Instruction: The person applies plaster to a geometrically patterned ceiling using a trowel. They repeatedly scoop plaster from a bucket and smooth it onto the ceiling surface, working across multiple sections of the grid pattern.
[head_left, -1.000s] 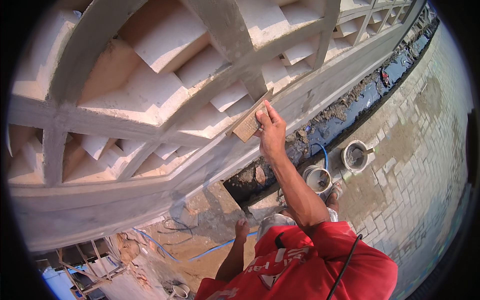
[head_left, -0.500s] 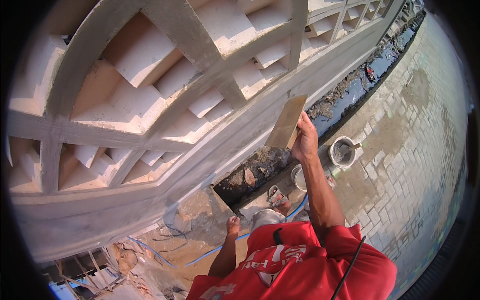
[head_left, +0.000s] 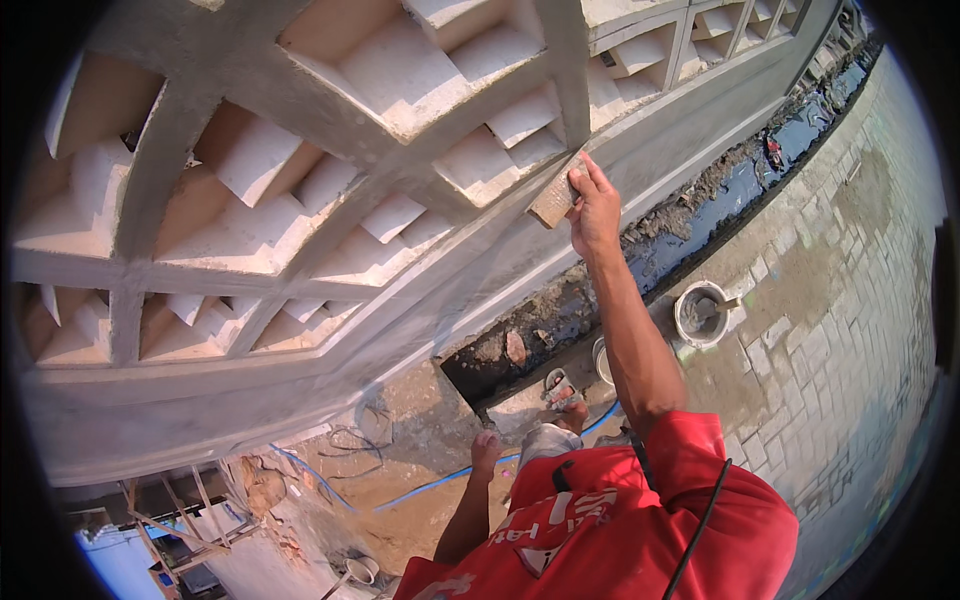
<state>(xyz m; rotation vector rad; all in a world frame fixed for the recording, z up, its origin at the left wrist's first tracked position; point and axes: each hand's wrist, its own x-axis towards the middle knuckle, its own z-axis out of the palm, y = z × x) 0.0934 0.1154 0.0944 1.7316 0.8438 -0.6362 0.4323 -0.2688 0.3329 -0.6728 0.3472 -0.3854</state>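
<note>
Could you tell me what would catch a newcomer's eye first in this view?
The big pale plastered lattice wall fills the upper left, its openings set with slanted slats. At upper centre the right hand presses a flat wooden float against a lattice bar, while the left hand hangs low by the red shirt. Below right, a round bucket stands on the paved ground beside a dark trench.

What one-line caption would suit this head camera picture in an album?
Right hand pressing a wooden float against a grey latticed concrete wall, left hand hanging low, mortar bucket on the paving below.
</note>
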